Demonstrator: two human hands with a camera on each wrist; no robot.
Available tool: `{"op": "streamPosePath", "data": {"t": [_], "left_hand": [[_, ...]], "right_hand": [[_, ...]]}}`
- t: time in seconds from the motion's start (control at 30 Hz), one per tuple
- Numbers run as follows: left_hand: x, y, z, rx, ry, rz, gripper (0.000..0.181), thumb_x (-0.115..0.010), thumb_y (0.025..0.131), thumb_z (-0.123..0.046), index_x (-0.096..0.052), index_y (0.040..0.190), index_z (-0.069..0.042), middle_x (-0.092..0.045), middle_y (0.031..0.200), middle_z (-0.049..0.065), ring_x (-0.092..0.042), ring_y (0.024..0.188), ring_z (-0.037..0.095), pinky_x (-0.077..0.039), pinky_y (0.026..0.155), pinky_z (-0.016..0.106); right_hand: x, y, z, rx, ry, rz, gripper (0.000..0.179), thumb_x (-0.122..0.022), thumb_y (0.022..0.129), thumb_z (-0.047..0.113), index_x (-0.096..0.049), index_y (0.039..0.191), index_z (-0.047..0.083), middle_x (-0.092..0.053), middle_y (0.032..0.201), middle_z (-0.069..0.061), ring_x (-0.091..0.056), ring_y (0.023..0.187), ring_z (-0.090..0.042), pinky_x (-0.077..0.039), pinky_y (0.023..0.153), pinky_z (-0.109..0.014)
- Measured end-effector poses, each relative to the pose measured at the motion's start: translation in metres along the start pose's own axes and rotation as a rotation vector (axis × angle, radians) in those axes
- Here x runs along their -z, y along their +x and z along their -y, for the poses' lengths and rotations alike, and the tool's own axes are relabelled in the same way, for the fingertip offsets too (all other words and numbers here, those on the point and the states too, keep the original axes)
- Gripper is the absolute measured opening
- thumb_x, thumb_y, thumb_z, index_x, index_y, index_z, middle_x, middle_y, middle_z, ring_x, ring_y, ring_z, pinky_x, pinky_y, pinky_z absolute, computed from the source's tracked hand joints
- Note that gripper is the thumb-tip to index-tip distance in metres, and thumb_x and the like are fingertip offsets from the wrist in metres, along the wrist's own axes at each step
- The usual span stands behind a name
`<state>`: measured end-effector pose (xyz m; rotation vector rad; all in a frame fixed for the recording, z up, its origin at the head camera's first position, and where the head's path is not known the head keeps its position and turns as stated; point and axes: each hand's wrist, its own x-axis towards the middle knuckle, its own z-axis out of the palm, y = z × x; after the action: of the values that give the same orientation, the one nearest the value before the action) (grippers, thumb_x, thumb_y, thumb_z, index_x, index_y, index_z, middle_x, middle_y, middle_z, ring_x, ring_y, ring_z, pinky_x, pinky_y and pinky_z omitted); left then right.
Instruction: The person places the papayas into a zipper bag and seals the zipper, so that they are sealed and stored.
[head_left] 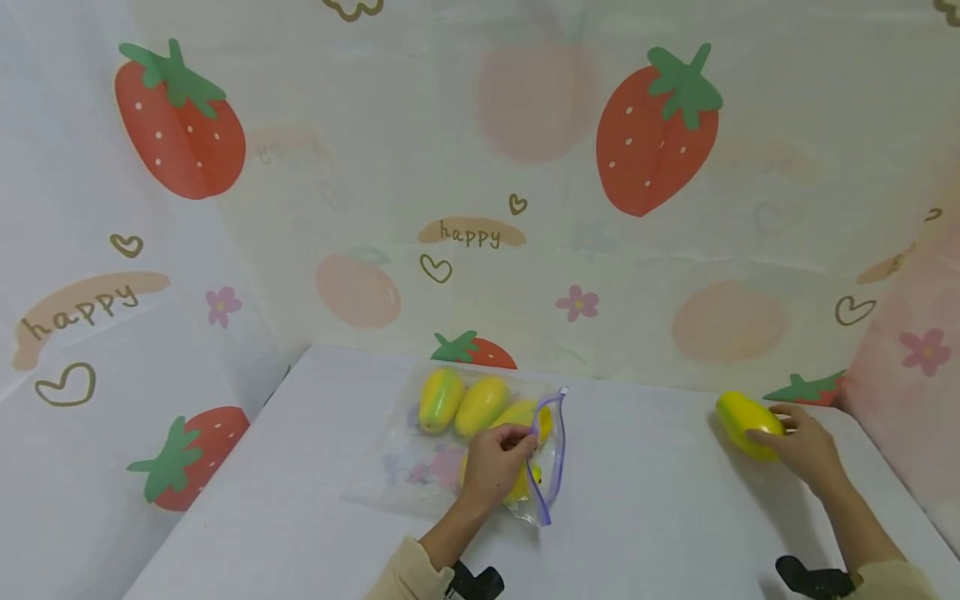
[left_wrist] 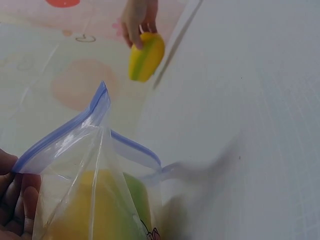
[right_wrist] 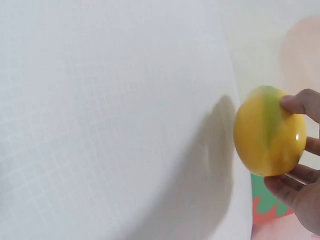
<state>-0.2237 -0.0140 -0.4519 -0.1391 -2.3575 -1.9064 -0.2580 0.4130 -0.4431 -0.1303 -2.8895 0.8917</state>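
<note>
In the head view, my left hand (head_left: 491,467) pinches the purple zip edge (head_left: 561,442) of a clear zip bag (head_left: 375,475) lying on the table. Several yellow-green fruits (head_left: 441,400) are inside, and the bag's mouth gapes toward the right. The left wrist view shows the zip edge (left_wrist: 60,135) peaked and parted above a fruit. Over at the right, my right hand (head_left: 810,450) grips another oblong yellow fruit (head_left: 750,425) with a green stripe. Thumb and fingers hold opposite sides of this fruit (right_wrist: 270,132) in the right wrist view, and its shadow falls on the table beside it.
The white table (head_left: 637,508) runs between the two hands. Behind it hangs a pale backdrop (head_left: 480,183) printed with strawberries, hearts and flowers, with a pinkish part on the right. Black wrist mounts (head_left: 480,582) sit by the beige sleeves (head_left: 412,575).
</note>
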Motion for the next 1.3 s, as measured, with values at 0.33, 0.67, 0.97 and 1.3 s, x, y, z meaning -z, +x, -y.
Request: {"op": "streamPosePath", "data": {"t": [0.33, 0.67, 0.97, 1.3], "left_hand": [[0.001, -0.001, -0.002, 0.002, 0.009, -0.001, 0.019, -0.068, 0.089, -0.019, -0.074, 0.096, -0.002, -0.072, 0.084, 0.008, -0.058, 0.072, 0.008, -0.049, 0.064, 0.014], [0.001, 0.0, -0.002, -0.005, 0.02, -0.007, 0.019, -0.068, 0.089, -0.019, -0.075, 0.095, -0.002, -0.073, 0.083, 0.008, -0.058, 0.071, 0.008, -0.049, 0.064, 0.014], [0.001, -0.002, -0.001, 0.006, 0.008, 0.005, 0.02, -0.068, 0.09, -0.021, -0.075, 0.096, -0.002, -0.072, 0.085, 0.008, -0.058, 0.072, 0.009, -0.049, 0.065, 0.014], [0.002, -0.003, -0.002, 0.001, 0.015, 0.005, 0.021, -0.068, 0.09, -0.021, -0.075, 0.097, -0.002, -0.073, 0.086, 0.008, -0.058, 0.073, 0.009, -0.049, 0.065, 0.014]], "right_hand": [[-0.005, -0.011, 0.019, -0.016, 0.081, 0.125, 0.071, -0.065, 0.091, 0.038, -0.039, 0.137, -0.009, -0.042, 0.132, -0.044, -0.05, 0.114, -0.054, -0.054, 0.083, -0.051], [-0.01, -0.018, 0.041, 0.022, 0.112, 0.16, 0.07, -0.067, 0.09, 0.038, -0.041, 0.138, -0.006, -0.043, 0.135, -0.041, -0.052, 0.116, -0.051, -0.054, 0.085, -0.05], [-0.015, -0.027, 0.058, 0.062, 0.107, 0.182, 0.069, -0.067, 0.09, 0.04, -0.042, 0.138, -0.002, -0.044, 0.136, -0.038, -0.05, 0.118, -0.053, -0.053, 0.084, -0.055], [-0.023, -0.037, 0.075, 0.14, 0.118, 0.179, 0.064, -0.072, 0.087, 0.036, -0.047, 0.135, 0.0, -0.051, 0.131, -0.035, -0.055, 0.113, -0.05, -0.055, 0.083, -0.052]]}}
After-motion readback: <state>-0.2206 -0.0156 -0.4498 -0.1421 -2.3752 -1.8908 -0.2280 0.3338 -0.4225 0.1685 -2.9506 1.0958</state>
